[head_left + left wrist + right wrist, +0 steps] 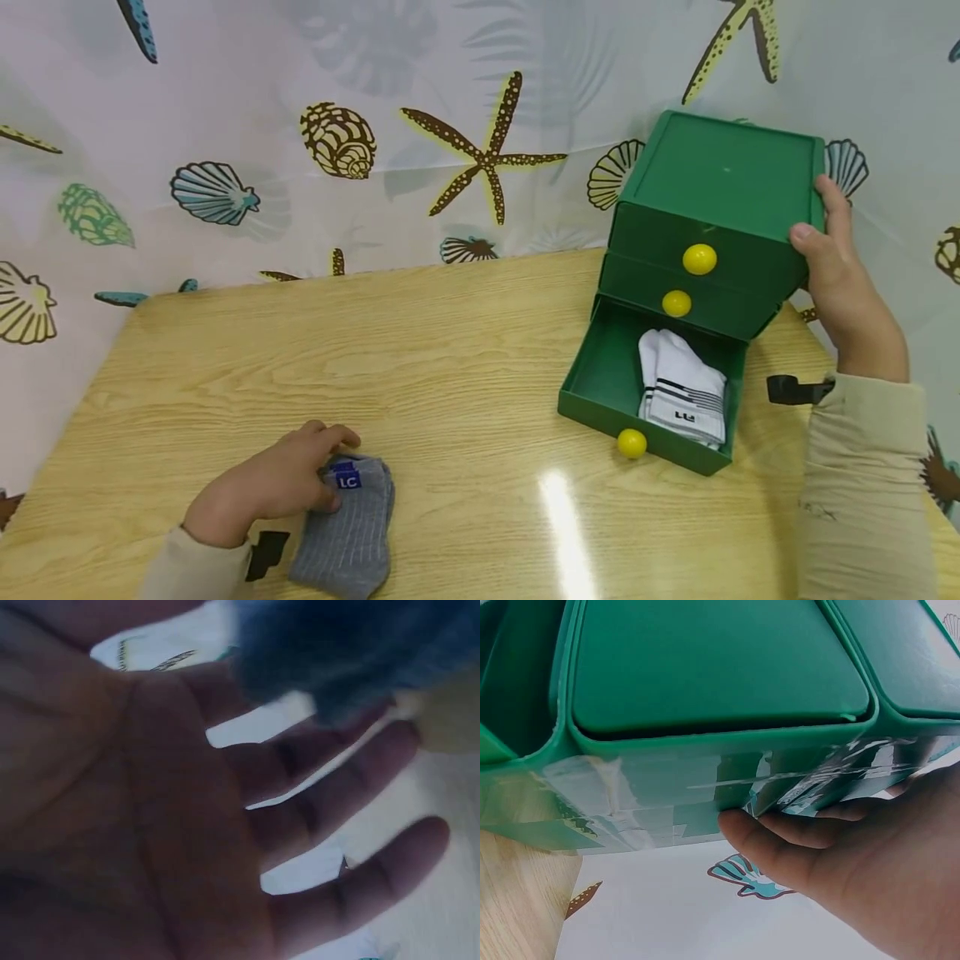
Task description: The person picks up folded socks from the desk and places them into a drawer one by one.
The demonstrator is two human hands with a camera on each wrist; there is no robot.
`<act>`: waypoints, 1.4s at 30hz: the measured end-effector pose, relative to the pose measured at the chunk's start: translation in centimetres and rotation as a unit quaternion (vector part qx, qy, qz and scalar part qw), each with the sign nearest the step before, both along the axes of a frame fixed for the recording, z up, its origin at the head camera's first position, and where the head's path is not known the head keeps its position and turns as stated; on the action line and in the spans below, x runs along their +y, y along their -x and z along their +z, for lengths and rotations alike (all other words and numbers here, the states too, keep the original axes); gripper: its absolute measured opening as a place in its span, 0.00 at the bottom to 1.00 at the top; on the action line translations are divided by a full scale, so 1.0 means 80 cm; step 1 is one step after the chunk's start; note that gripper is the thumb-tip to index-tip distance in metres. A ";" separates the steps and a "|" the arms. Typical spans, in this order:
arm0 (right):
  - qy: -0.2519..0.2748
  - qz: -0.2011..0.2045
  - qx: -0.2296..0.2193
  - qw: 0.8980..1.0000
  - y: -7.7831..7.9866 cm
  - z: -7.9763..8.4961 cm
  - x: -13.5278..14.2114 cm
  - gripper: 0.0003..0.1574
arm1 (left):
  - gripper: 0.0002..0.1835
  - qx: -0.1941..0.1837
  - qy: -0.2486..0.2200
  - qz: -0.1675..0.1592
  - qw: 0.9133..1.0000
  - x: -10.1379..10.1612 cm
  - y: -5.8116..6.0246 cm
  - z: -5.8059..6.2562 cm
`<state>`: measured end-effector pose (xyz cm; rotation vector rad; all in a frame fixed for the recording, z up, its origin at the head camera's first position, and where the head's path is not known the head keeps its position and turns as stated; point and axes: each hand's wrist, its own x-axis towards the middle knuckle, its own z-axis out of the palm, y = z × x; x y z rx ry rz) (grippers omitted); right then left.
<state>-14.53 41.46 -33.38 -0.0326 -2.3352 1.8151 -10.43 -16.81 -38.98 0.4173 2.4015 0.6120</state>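
Note:
My left hand [281, 479] is at the upper end of a folded pair of grey ribbed socks [348, 533] with a blue LC label, pinching it between thumb and fingers. In the left wrist view the socks [337, 652] blur across the index finger, while the other fingers [360, 900] spread apart. With fairly straight fingers, my right hand [851, 275] rests against the right side of a green drawer box [742, 171], its thumb by the top front corner. The lowest drawer [607, 375] is pulled out and holds folded white socks [682, 392] with black stripes.
Two upper drawers with yellow knobs [700, 259] are closed. Another yellow knob [632, 443] sits on the pulled-out drawer's front. Clear tape [652, 795] runs along the box's side. Behind the wooden table [450, 358] hangs a curtain [420, 125] printed with shells and starfish.

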 end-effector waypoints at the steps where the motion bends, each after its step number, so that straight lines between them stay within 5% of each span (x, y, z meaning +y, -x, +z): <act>1: -0.001 -0.002 0.001 1.000 0.000 -0.001 0.001 0.52 | 0.33 0.001 -0.001 -0.003 1.000 -0.003 0.001 -0.006; 8: 0.060 -0.001 0.022 0.998 -0.002 -0.002 0.006 0.56 | 0.16 -0.007 -0.050 -0.009 0.999 -0.005 0.007 -0.017; 13: 0.005 -0.008 0.020 1.000 -0.006 -0.001 0.004 0.52 | 0.15 0.006 -0.125 0.018 0.992 -0.008 0.017 -0.016; 18: 0.009 -0.002 0.019 1.000 -0.005 -0.001 0.000 0.51 | 0.23 0.020 -0.211 0.065 0.975 -0.012 0.026 -0.019; 23: 0.006 0.000 0.015 1.000 -0.005 -0.001 -0.001 0.52 | 0.33 0.046 -0.292 0.069 0.953 -0.007 0.029 -0.022; 31: -0.006 -0.002 0.009 1.000 -0.004 0.000 -0.001 0.50 | 0.09 0.118 -0.362 0.082 0.921 0.012 0.032 -0.011; 34: -0.006 -0.001 0.010 1.000 -0.004 -0.001 -0.001 0.50 | 0.05 0.129 -0.372 0.092 0.915 0.018 0.034 -0.005; 39: 0.001 0.001 0.011 1.000 -0.003 -0.002 -0.002 0.49 | 0.11 0.084 -0.390 0.128 0.908 0.035 0.038 0.010; 42: 0.002 0.003 0.011 1.000 -0.002 -0.001 -0.004 0.49 | 0.08 0.135 -0.379 0.118 0.908 0.046 0.041 0.014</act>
